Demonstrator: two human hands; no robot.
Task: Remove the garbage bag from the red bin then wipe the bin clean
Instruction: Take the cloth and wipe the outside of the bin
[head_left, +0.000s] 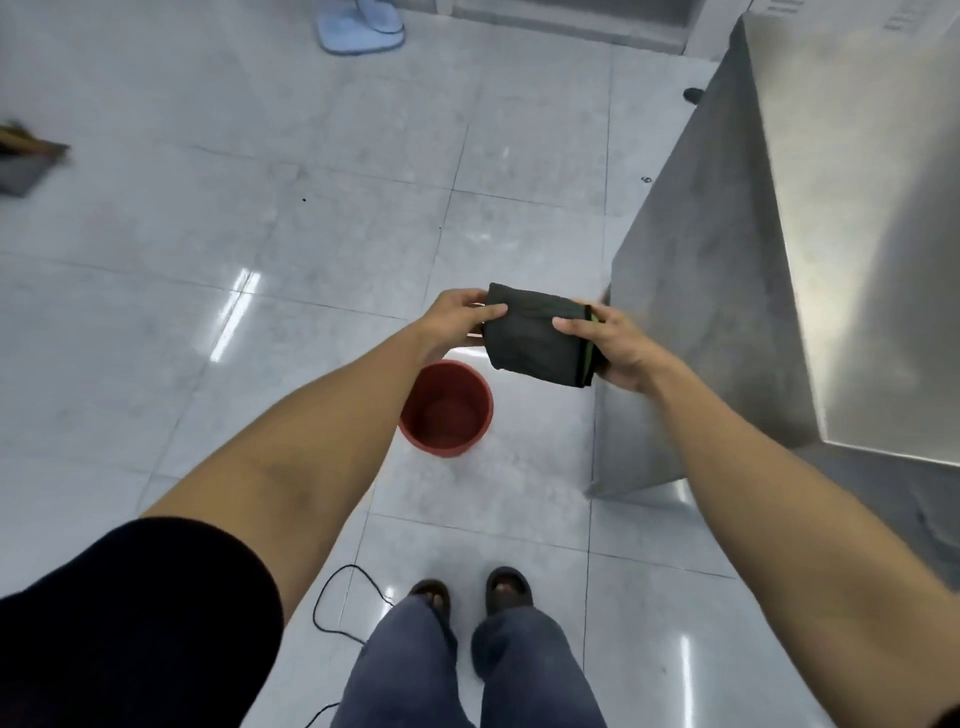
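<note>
Now both hands (540, 332) grip dark cloth (540, 335) above empty red bin (447, 410).

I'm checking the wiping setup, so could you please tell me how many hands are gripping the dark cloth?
2: the left hand pinches the dark cloth at its left edge, the right hand at its right, green-trimmed edge, above the red bin.

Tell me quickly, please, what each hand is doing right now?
Left hand: closed on the left edge of the folded dark grey cloth with green trim.
Right hand: closed on its right edge.
</note>
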